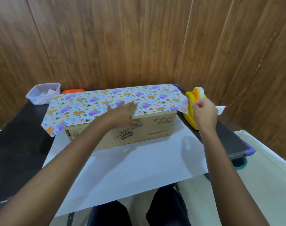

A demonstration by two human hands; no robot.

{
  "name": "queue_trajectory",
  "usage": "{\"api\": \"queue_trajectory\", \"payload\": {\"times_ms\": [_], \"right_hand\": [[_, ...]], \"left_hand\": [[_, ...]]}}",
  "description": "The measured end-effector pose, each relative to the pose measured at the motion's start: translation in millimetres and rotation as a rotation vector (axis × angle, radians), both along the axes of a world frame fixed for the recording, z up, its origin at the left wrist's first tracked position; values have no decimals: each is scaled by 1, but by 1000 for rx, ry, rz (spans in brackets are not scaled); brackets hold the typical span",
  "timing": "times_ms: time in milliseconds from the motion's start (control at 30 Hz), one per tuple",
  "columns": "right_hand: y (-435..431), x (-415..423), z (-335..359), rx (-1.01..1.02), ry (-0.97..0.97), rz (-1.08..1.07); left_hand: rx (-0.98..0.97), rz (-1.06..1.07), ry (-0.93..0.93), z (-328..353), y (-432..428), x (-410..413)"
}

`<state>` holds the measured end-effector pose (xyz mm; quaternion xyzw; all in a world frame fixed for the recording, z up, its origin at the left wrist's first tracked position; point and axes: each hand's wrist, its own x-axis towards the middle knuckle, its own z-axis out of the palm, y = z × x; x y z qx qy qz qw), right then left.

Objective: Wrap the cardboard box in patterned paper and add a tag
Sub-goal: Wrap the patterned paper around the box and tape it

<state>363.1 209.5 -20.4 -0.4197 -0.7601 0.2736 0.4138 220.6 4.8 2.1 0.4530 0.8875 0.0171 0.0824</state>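
The left hand (pixel 122 113) lies flat, fingers straight and slightly spread, palm pressing the paper (pixel 106 101) onto the top of the box (pixel 139 132), with the thumb hanging over the front edge. The likely reason is to pin the folded flap so it cannot spring back while the other hand fetches tape.

The right hand (pixel 204 111) is seen from the back, fingers curled in with the thumb and forefinger drawn together at the dispenser (pixel 192 101). Whether they pinch a strip of tape cannot be told, since no tape shows between them.

The box sits lengthwise at the table's centre on the paper's white underside, which spreads toward six o'clock and over the near edge. The printed side covers the box top, and loose corners hang off at nine and three o'clock. The front face is bare cardboard, so the wrap looks about half done.

The yellow dispenser stands at three o'clock of the box, just beside its end, within easy reach. The tag (pixel 220 110) lies beyond it, a red string trailing up toward the wall (pixel 139 38). At ten o'clock a clear tub (pixel 42 93) and an orange lid (pixel 73 91) sit on the black table (pixel 16 144), well apart from the work. The drooping right paper corner hangs close to the dispenser and could snag fresh tape.
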Motion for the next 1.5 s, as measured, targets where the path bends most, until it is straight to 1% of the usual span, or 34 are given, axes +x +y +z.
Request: {"api": "queue_trajectory", "payload": {"times_ms": [33,67,133,200,267,400,600,700,800,967,1067,1333,1500], "right_hand": [[12,7,-1,23,-60,-109],[25,13,-2,24,-113,-164],[46,17,-2,-19,-267,-146],[68,16,1,-110,-445,-99],[82,14,7,-191,-516,-44],[90,13,20,-313,-369,85],[87,13,33,-482,-233,149],[86,13,38,-516,-131,141],[88,17,38,-557,-101,140],[76,25,9,-765,37,129],[73,24,-1,-848,181,102],[67,19,-10,-877,399,60],[58,19,-24,-805,544,45]], "left_hand": [[-23,3,22,-2,0,0],[-32,4,40,-5,2,0],[-23,17,53,-8,0,-1],[-13,22,56,-9,0,-1],[-13,27,55,-8,1,0],[-9,35,62,-9,2,0],[-7,50,75,-10,1,1],[-5,51,79,-10,1,1],[1,59,77,-10,1,3],[-3,54,79,-10,1,2],[-10,53,79,-10,1,1],[-6,49,92,-12,1,1],[20,25,89,-12,4,1]]}}
